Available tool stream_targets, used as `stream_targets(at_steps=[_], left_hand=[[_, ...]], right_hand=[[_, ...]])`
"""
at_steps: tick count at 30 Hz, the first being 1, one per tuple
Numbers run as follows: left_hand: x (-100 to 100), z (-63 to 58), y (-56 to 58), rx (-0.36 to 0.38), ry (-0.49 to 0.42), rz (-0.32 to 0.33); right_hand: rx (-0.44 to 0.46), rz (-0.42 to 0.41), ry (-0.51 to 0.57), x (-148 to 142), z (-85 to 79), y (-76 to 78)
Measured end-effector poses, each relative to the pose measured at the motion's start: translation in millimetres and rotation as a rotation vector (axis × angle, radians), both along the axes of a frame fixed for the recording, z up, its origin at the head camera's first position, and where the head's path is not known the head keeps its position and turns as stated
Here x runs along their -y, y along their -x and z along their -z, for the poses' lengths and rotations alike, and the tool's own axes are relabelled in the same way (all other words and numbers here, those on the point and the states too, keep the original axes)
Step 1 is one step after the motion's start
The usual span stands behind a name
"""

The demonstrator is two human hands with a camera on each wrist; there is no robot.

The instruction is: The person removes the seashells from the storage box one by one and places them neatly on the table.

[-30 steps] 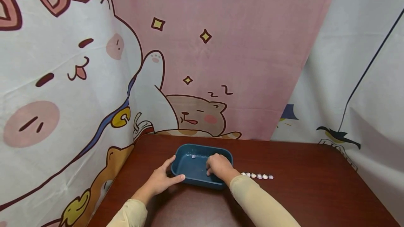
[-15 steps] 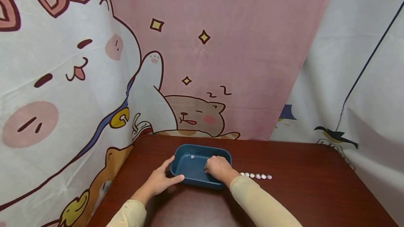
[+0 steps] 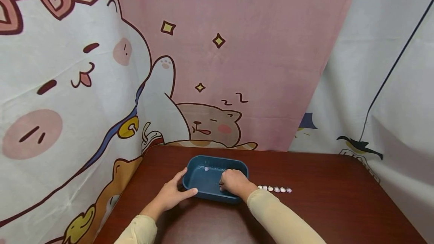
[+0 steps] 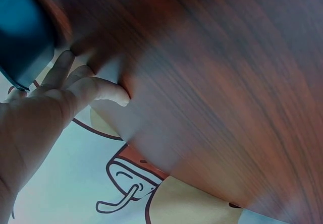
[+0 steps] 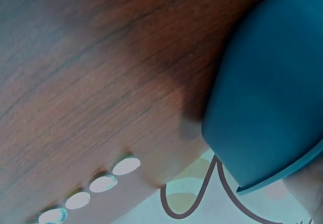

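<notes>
A blue rectangular bin (image 3: 211,195) sits on the table. My left hand (image 3: 173,193) spans its left front corner, the thumb at the front rim and a finger at the left rim; the other fingers spread outward in the left wrist view, their tips near the tabletop. Inside the bin's right side is my right hand (image 3: 234,181), fingers bent down toward the floor of the bin. Whether those fingers hold something, I cannot tell. One small pale piece (image 3: 206,168) lies by the back wall inside. Most of my right hand is hidden behind the bin wall in the right wrist view.
To the right of the bin, several small pale, rounded, shell-like pieces (image 3: 277,189) form a row on the brown table (image 3: 325,206); some also show in the right wrist view. A cartoon-printed curtain (image 3: 264,67) hangs along the table's back and left edges.
My right hand has dipped slightly lower inside the bin. The left hand keeps its place at the corner, and the row of pieces is unchanged.
</notes>
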State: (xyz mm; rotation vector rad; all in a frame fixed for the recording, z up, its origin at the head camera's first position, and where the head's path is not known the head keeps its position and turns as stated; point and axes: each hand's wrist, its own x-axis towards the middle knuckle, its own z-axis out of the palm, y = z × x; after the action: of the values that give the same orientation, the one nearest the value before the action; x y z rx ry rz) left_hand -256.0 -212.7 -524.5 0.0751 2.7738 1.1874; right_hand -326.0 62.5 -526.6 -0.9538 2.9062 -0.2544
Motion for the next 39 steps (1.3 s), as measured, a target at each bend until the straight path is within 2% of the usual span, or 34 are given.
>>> stream_targets(at_steps=[7, 20, 27, 34, 39], left_hand=[[0.4, -0.7, 1.0, -0.004, 0.006, 0.003], [-0.3, -0.2, 0.4, 0.005, 0.002, -0.003], [-0.6, -0.1, 1.3, 0.000, 0.009, -0.002], [-0.4, 0.3, 0.2, 0.010, 0.006, -0.003], [-0.4, 0.7, -0.7, 0.012, 0.002, -0.005]], right_hand=[[0.013, -0.056, 0.011, -2.7, -1.7, 2.2], [0.102, -0.050, 0.034, -6.7, -2.9, 2.9], [0.061, -0.068, 0.009, -7.3, -3.6, 3.5], [-0.028, -0.097, 0.057, -8.5, -0.9, 1.4], [-0.022, -0.084, 0.074, -8.7, -1.2, 0.9]])
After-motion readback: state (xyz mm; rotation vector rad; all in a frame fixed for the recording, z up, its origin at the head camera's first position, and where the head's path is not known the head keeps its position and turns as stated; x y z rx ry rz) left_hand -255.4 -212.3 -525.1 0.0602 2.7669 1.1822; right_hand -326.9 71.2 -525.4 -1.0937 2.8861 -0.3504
